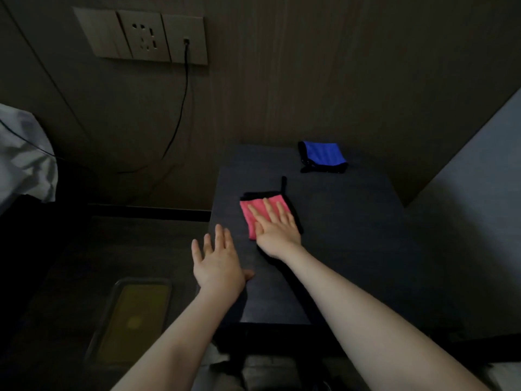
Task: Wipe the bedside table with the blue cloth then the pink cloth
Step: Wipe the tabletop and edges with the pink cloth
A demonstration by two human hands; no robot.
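- Pink cloth [255, 214] lies mid bedside table [352, 238], part hidden under flat, straight-fingered right hand [275, 225].
- Blue cloth [324, 155] sits at table's far edge.
- Left hand [217, 262], fingers spread, rests at table's left edge.

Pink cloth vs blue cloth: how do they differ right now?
The pink cloth lies near the middle of the bedside table, pressed flat under the right hand; the blue cloth lies untouched at the far edge by the wall. The pink one is partly covered by straight fingers; the blue one is fully in view. The left hand touches neither. Both are folded, black-edged and lie flat on the table.
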